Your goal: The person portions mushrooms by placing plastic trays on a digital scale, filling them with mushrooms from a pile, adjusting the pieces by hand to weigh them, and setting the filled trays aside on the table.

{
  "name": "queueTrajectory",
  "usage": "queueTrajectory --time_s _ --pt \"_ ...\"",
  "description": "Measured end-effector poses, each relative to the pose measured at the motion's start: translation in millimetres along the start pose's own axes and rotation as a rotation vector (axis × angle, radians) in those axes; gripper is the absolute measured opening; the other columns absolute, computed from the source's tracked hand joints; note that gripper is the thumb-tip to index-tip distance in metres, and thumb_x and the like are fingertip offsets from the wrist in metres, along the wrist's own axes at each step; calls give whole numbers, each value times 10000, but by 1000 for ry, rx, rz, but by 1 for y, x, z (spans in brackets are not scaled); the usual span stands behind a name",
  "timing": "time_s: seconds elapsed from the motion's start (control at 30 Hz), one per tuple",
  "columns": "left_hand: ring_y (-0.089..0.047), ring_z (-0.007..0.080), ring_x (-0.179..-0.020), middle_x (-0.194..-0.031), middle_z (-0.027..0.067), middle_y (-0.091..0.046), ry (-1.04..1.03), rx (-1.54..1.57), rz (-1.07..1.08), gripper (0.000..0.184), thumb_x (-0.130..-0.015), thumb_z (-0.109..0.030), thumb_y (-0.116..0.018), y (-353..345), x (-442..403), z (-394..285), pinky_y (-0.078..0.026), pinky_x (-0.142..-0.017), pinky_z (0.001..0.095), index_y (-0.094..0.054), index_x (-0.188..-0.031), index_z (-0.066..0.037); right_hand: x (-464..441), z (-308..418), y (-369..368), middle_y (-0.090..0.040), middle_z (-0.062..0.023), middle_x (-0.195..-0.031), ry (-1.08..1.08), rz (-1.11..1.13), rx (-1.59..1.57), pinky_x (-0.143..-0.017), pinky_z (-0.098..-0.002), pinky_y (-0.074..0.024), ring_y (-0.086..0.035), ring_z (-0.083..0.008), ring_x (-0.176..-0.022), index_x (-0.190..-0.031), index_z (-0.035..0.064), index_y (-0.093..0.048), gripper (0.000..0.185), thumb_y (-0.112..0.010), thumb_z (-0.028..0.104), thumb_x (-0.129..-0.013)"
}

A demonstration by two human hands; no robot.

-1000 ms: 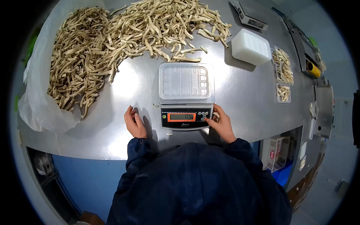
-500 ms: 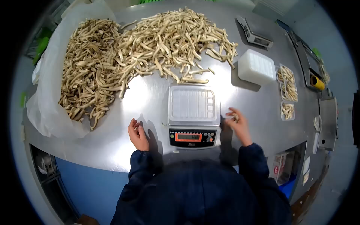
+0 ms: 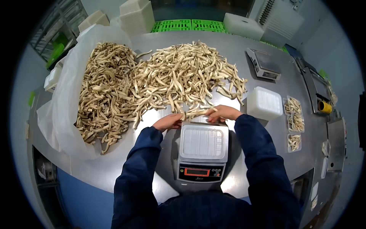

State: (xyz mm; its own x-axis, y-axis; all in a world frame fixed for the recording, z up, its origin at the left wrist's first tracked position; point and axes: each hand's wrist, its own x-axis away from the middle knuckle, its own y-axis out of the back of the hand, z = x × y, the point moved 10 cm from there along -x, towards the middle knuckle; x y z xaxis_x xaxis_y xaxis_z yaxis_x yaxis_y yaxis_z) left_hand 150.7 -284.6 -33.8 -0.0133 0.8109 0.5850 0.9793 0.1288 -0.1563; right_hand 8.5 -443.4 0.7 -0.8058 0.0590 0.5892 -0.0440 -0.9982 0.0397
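Note:
My left hand (image 3: 169, 122) is at the back left corner of the digital scale (image 3: 198, 172), fingers extended toward the near edge of a heap of long pale mushrooms (image 3: 190, 74). At the back right of the scale, my right hand (image 3: 225, 113) has its fingers apart, touching or just beside a few loose mushrooms (image 3: 198, 113). Neither hand visibly holds anything. On the scale's plate lies a clear plastic tray (image 3: 203, 143) with nothing in it. The scale's display is too dim to read.
Browner mushrooms (image 3: 103, 91) spill from a white plastic bag (image 3: 68, 110) at left. To the right stand a stack of trays (image 3: 265, 103), several filled trays (image 3: 294, 142) and a second scale (image 3: 264, 64). Green crates (image 3: 171, 25) line the back.
Both hands have moved forward from beside the scale to the near edge of the mushroom heap. The camera view has tilted up, showing more of the table's back.

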Motion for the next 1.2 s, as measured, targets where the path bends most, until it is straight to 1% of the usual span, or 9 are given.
queueTrajectory --time_s 0.13,0.23,0.33,0.4,0.5,0.63,0.87,1.03,1.2 --pt "-490 192 -1193 -1335 108 -482 -261 308 -79 555 -977 -330 -481 -7 -22 -82 -403 -994 344 -302 -1410 -35 -26 55 19 -675 -92 -965 176 -183 -26 -488 -219 -438 -667 -136 -789 -1194 7 -565 353 -556 211 -906" --pt "-483 204 -1215 -1309 110 -510 -420 253 -158 521 -979 -324 -472 10 4 -120 -401 -1002 342 -348 -1384 -20 -11 69 81 -676 -109 -873 153 -436 0 -494 -239 -472 -666 -144 -696 -1058 -3 -600 256 -534 192 -905" --pt "-592 245 -1025 -1123 138 -615 -608 -210 -681 473 -899 -301 -577 73 55 -109 -456 -877 358 -524 -1230 32 6 41 177 -680 -156 -813 115 -801 121 -570 -321 -516 -676 -239 -709 -973 -41 -616 271 -535 197 -871" --pt "-427 378 -1211 -1276 259 -478 -420 -692 -1164 571 -841 -319 -622 115 101 -85 -332 -1011 433 -474 -1268 30 20 26 228 -671 -221 -902 97 -1192 608 -711 -416 -511 -653 -371 -838 -972 -62 -619 339 -555 234 -819" --pt "-290 408 -1308 -1407 258 -325 -150 -818 -1356 713 -827 -377 -635 139 125 -57 -244 -1050 510 -361 -1358 13 19 -21 276 -642 -243 -1010 -127 -1348 482 -814 -493 -471 -602 -422 -956 -1045 -15 -616 379 -561 282 -818" --pt "-271 420 -1322 -1436 256 -285 -82 -988 -1327 856 -773 -408 -702 139 99 -49 -256 -1049 529 -293 -1402 5 -5 -36 269 -625 -242 -1070 -245 -1296 455 -879 -476 -455 -590 -427 -998 -1135 34 -598 458 -564 356 -811" --pt "-341 441 -1213 -1297 298 -369 -290 -804 -1116 832 -732 -302 -740 81 34 -90 -326 -997 505 -309 -1350 52 -61 26 147 -642 -217 -1025 228 -863 122 -839 -412 -467 -608 -355 -954 -1117 -2 -587 360 -556 227 -841" --pt "-426 417 -1169 -1258 346 -394 -514 -222 -959 851 -714 -234 -716 91 -23 -93 -343 -1006 434 -232 -1307 137 -60 60 68 -610 -124 -1072 188 -534 -514 -731 -329 -516 -621 -208 -889 -1221 -17 -505 355 -526 161 -914" --pt "-483 287 -1070 -1235 226 -404 -316 415 -761 757 -782 -189 -654 65 -18 -105 -448 -840 431 -170 -1340 -21 -61 75 43 -624 -121 -1040 178 -450 -753 -729 -335 -553 -647 -214 -865 -1235 -18 -476 369 -497 224 -957"
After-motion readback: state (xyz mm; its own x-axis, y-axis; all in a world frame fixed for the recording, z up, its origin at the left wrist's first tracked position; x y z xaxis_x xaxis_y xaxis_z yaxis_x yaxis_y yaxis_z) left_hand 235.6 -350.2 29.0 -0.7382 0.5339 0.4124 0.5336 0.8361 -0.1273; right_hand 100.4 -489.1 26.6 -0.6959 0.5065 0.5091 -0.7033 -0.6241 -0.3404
